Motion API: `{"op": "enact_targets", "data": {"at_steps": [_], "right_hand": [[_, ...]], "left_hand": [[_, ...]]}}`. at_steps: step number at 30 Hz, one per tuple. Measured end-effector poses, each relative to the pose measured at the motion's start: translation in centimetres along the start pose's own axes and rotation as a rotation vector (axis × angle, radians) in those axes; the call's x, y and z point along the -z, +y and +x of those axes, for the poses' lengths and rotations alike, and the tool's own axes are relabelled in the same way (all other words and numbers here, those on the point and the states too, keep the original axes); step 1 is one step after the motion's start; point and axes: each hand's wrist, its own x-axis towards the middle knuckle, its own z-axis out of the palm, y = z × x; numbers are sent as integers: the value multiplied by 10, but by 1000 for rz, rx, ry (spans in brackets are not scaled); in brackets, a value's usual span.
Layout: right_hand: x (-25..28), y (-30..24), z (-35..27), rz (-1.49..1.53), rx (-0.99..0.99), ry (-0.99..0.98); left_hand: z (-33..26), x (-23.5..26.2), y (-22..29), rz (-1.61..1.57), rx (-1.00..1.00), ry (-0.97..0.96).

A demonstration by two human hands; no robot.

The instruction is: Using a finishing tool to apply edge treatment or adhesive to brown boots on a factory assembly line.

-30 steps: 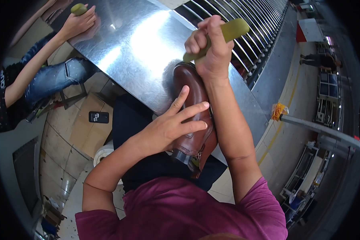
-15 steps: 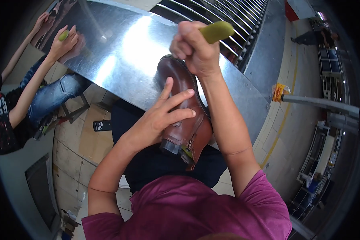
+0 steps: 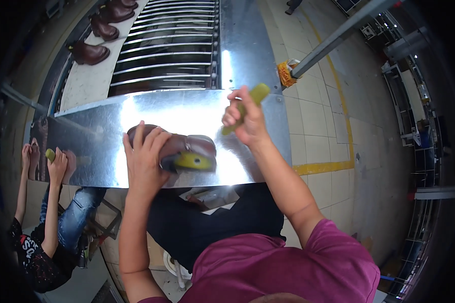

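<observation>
Shiny metal table (image 3: 111, 131) runs across the middle, tiled floor with a yellow line to the right, a roller conveyor (image 3: 167, 55) on the far side. I see my left hand (image 3: 145, 156) laid flat over a brown boot (image 3: 184, 146), fingers spread and pressing down on its left part; boot lies on its side on the table, near edge, roughly centre. Boot opening faces me and shows a yellow-green insert (image 3: 192, 161) inside. My right hand (image 3: 245, 121) is raised just right of the boot, not touching it, fist wrapped tight around a yellow-green stick-like tool (image 3: 247, 106); tool tilts, upper end poking out far-right above the knuckles, lower end sticking out toward the boot. Can't tell what kind of tool it is exactly.

Far left, three more brown boots (image 3: 88, 53) sit on a pale strip beside the conveyor. Orange-yellow bag (image 3: 287, 73) on the floor at the foot of a grey pole (image 3: 338, 35), far right. Another person sits at the left end of the table, their hand (image 3: 58, 161) gripping a small yellow-green thing (image 3: 50, 154), other hand raised beside it. Dark trousers, maroon shirt mine at the near edge.
</observation>
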Motion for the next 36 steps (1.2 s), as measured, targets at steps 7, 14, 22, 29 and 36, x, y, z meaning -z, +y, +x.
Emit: {"op": "enact_targets", "data": {"at_steps": [7,14,22,29,36], "right_hand": [[58,-28,-80,-201,40,96],[67,-2,-92,-114,29,158],[63,12,-76,207,131,407],[51,37,-87,348,149,562],[42,41,-88,334,79,555]], "left_hand": [[30,-7,3,-41,332,-39],[-15,-56,15,-291,338,187],[32,-115,98,-887,642,677],[40,-123,122,-977,673,679],[23,-132,110,-1017,549,774]]}}
